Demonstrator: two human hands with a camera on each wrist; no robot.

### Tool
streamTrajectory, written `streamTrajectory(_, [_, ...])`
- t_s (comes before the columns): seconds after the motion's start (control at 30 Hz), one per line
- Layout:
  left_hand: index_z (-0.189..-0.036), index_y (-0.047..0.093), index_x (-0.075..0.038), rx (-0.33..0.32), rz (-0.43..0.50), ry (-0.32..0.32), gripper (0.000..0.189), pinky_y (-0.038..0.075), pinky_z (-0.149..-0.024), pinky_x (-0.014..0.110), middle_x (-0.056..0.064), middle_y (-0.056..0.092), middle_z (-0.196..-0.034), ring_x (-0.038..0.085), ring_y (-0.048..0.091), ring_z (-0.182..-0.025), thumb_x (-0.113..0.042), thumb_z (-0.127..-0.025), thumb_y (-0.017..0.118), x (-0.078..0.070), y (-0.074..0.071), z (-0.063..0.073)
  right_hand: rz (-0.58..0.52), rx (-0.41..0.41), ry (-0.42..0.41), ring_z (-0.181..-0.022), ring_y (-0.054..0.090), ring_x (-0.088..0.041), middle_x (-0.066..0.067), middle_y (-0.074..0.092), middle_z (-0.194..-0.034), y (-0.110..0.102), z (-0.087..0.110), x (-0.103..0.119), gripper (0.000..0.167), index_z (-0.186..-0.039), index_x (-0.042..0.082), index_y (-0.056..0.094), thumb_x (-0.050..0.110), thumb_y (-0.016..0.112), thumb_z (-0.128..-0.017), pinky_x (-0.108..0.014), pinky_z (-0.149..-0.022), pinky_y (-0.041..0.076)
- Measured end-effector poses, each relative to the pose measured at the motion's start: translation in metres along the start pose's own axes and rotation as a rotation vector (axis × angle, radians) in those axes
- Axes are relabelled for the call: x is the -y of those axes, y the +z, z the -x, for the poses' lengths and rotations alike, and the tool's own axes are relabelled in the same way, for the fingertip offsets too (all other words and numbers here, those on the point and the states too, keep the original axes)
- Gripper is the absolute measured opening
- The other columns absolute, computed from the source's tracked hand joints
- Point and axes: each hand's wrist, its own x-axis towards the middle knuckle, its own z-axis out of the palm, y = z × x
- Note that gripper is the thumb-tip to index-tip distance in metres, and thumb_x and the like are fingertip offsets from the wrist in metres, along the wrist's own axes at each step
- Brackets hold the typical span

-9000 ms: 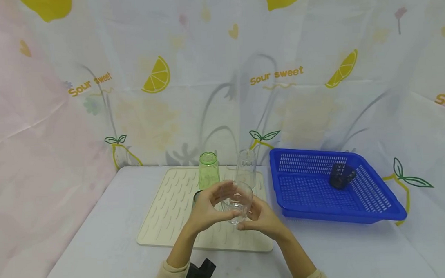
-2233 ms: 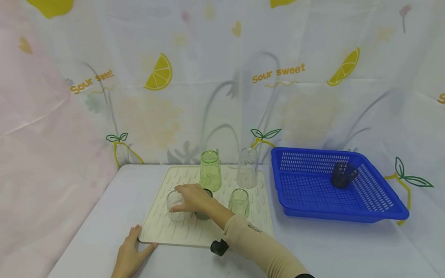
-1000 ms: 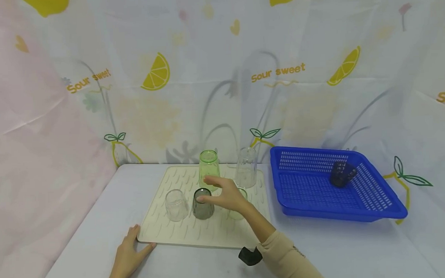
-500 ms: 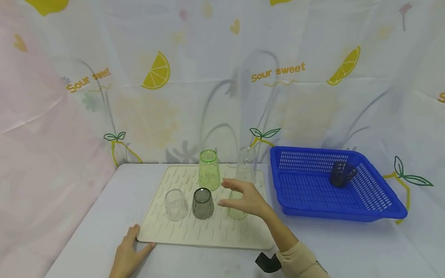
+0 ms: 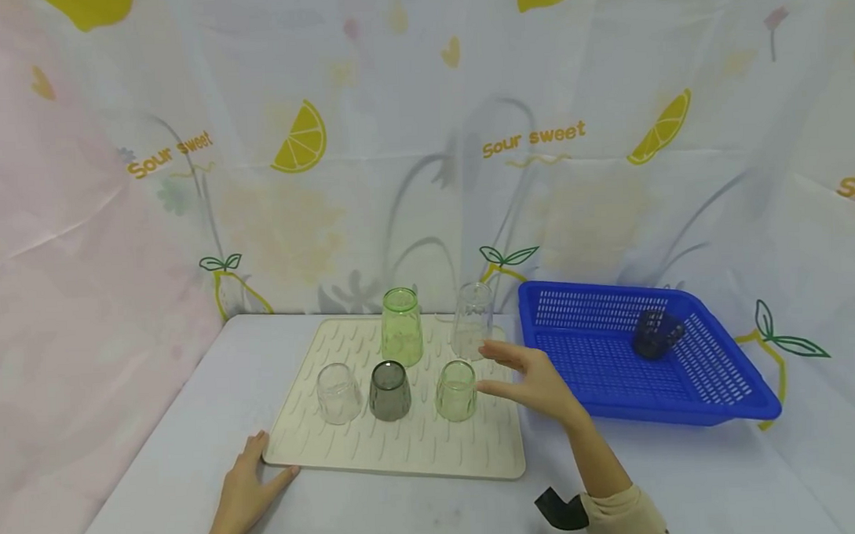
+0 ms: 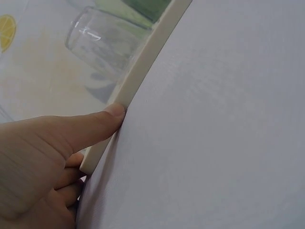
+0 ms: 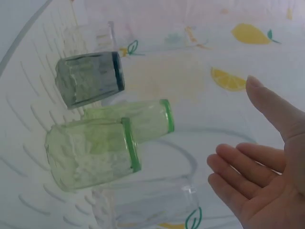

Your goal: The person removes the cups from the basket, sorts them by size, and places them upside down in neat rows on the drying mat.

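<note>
My right hand (image 5: 537, 381) hovers with fingers and thumb apart, holding nothing, just right of a short pale green glass (image 5: 456, 392). Upside down on the cream drying mat (image 5: 398, 449), that glass shares a front row with a dark grey glass (image 5: 390, 392) and a short clear glass (image 5: 338, 394). Behind them stand a tall green glass (image 5: 401, 328) and a tall clear glass (image 5: 473, 320). At the mat's near left corner, my left hand (image 5: 244, 485) touches the edges; in the left wrist view its thumb (image 6: 95, 128) lies against the mat's rim.
A blue plastic basket (image 5: 687, 412) stands right of the mat, with a dark cup (image 5: 652, 336) inside. White cloth covers the table (image 5: 379, 512). A lemon-printed curtain (image 5: 397, 213) hangs behind.
Both hands held the clear glass over the mat; later the right hand placed it at the front row's left. The right hand has since moved rightward past the pale green glass. The left hand stays put.
</note>
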Motion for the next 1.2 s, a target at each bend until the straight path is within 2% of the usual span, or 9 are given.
streamTrajectory(0.4, [-0.129,0.032,0.025,0.001,0.013,0.003,0.083,0.022,-0.102,0.069,0.044,0.027,-0.136,0.058,0.023,-0.128,-0.025,-0.078,0.075,0.0,0.0,0.0,0.049,-0.111,0.084,-0.117,0.055,-0.036,-0.021,0.059,-0.125,-0.042,0.023,-0.018,0.06,-0.131,-0.007,0.05,0.014,0.075,-0.08,-0.05,-0.098,0.045])
streamTrajectory(0.53, [-0.129,0.031,0.025,0.011,0.016,-0.01,0.084,0.021,-0.103,0.069,0.043,0.026,-0.136,0.058,0.022,-0.128,-0.025,-0.078,0.075,-0.001,0.0,0.0,0.084,-0.151,0.116,-0.117,0.055,-0.036,-0.021,0.059,-0.125,-0.058,0.03,-0.025,0.06,-0.132,-0.006,0.048,0.014,0.074,-0.082,-0.031,-0.096,0.05])
streamTrajectory(0.63, [-0.129,0.031,0.025,0.013,0.016,-0.011,0.084,0.021,-0.103,0.069,0.043,0.026,-0.136,0.058,0.022,-0.128,-0.025,-0.078,0.075,-0.001,0.0,0.0,0.1,-0.167,0.143,-0.117,0.055,-0.036,-0.021,0.058,-0.126,-0.069,0.036,-0.031,0.06,-0.133,-0.007,0.047,0.015,0.073,-0.083,-0.017,-0.092,0.048])
streamTrajectory(0.7, [-0.129,0.031,0.025,0.014,0.014,-0.013,0.084,0.021,-0.103,0.069,0.043,0.027,-0.136,0.058,0.022,-0.128,-0.025,-0.078,0.075,-0.002,0.0,0.0,0.096,-0.175,0.159,-0.117,0.055,-0.035,-0.022,0.058,-0.126,-0.076,0.04,-0.035,0.059,-0.133,-0.007,0.046,0.014,0.072,-0.084,-0.016,-0.09,0.048])
streamTrajectory(0.83, [-0.129,0.031,0.025,0.02,0.013,-0.021,0.084,0.021,-0.103,0.068,0.043,0.026,-0.137,0.058,0.021,-0.129,-0.025,-0.078,0.075,-0.002,-0.001,0.0,0.063,-0.193,0.186,-0.112,0.06,-0.014,-0.024,0.057,-0.126,-0.089,0.048,-0.043,0.056,-0.134,-0.008,0.045,0.013,0.069,-0.087,-0.01,-0.087,0.047])
streamTrajectory(0.93, [-0.129,0.031,0.025,0.021,0.013,-0.028,0.084,0.021,-0.104,0.068,0.042,0.026,-0.137,0.057,0.021,-0.129,-0.025,-0.078,0.075,-0.002,-0.001,0.0,0.037,-0.204,0.215,-0.105,0.057,0.004,-0.027,0.055,-0.127,-0.099,0.053,-0.051,0.055,-0.134,-0.009,0.045,0.014,0.067,-0.088,-0.007,-0.084,0.046])
streamTrajectory(1.07, [-0.129,0.032,0.024,0.013,0.001,-0.026,0.084,0.022,-0.103,0.068,0.042,0.027,-0.137,0.057,0.022,-0.129,-0.025,-0.077,0.075,-0.002,0.0,0.0,0.055,-0.224,0.248,-0.1,0.056,0.01,-0.025,0.057,-0.125,-0.11,0.059,-0.061,0.056,-0.133,-0.01,0.044,0.017,0.066,-0.089,-0.006,-0.082,0.046])
streamTrajectory(1.2, [-0.129,0.033,0.024,0.003,-0.003,-0.017,0.083,0.023,-0.103,0.069,0.042,0.029,-0.136,0.057,0.023,-0.128,-0.025,-0.077,0.076,-0.002,0.0,0.0,0.082,-0.251,0.267,-0.097,0.056,0.012,-0.006,0.065,-0.118,-0.121,0.064,-0.069,0.055,-0.132,-0.01,0.046,0.019,0.066,-0.09,-0.005,-0.08,0.046])
